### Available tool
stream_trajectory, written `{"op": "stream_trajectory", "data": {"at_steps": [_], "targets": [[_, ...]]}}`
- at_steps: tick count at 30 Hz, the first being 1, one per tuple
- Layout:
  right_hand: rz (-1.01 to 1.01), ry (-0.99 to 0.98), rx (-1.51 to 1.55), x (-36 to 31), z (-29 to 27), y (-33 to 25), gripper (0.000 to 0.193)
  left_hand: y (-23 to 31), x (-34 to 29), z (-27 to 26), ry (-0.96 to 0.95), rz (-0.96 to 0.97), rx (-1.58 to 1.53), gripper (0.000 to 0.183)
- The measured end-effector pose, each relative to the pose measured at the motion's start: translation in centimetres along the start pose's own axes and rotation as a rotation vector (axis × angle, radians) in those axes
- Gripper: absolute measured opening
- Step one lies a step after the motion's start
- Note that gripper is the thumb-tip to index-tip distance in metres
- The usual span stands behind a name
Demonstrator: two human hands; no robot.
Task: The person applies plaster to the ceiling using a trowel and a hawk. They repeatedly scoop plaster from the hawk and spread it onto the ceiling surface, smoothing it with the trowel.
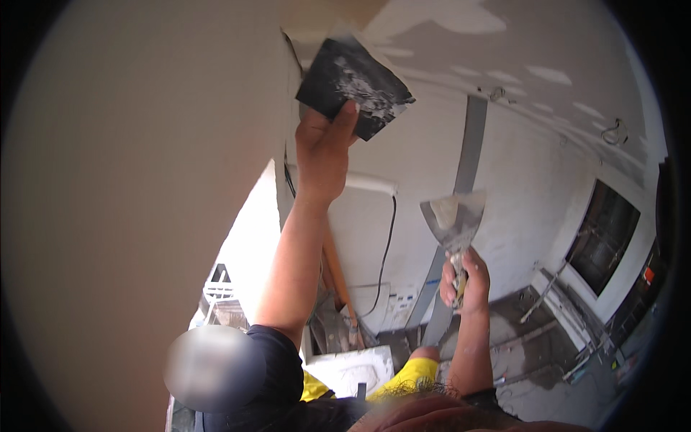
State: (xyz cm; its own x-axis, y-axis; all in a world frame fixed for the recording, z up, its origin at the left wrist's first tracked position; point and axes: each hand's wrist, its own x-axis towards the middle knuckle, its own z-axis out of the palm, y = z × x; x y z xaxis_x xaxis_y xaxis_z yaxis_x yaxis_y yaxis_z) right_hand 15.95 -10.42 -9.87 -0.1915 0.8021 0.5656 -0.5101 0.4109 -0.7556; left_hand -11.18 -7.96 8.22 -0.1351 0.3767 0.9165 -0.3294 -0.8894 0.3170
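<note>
Raised high near the wall and ceiling corner, my left hand [322, 155] is closed on a dark square scraper plate [327, 75], thumb on its face. White filler is smeared over the plate's middle and lower right edge. Lower and to the right, my right hand [476, 282] grips the handle of a putty knife [471, 216], its wide blade pointing up. A pale lump of filler lies on the blade. The two tools are apart from each other, and the plate's upper edge is blurred.
A plain wall [137, 187] fills the left side. Overhead, the ceiling [446, 43] carries pale filler patches and hanging wires [615, 132]. A grey strip [471, 140] runs down the far wall beside a dangling black cable [392, 230]. A dark window [603, 234] is at the right.
</note>
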Motion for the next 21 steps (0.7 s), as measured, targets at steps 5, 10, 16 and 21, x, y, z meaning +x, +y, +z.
{"op": "stream_trajectory", "data": {"at_steps": [5, 10, 16, 21], "targets": [[0.024, -0.126, 0.037, 0.6, 1.3, -0.9, 0.032, -1.6, -6.6, -1.0, 0.057, -0.097, -0.213, 0.028], [0.050, -0.090, 0.068, 0.4, 2.2, -1.4, 0.031, -2.3, -10.3, 1.7, 0.106, -0.157, -0.391, 0.024], [0.067, -0.127, 0.056, 0.6, 1.5, -1.4, 0.033, -3.3, -13.0, 1.9, 0.063, -0.192, -0.354, 0.023], [0.093, -0.172, -0.057, 1.0, 0.9, -2.5, 0.036, -2.8, -13.6, 0.2, -0.011, -0.218, -0.075, 0.019]]}}
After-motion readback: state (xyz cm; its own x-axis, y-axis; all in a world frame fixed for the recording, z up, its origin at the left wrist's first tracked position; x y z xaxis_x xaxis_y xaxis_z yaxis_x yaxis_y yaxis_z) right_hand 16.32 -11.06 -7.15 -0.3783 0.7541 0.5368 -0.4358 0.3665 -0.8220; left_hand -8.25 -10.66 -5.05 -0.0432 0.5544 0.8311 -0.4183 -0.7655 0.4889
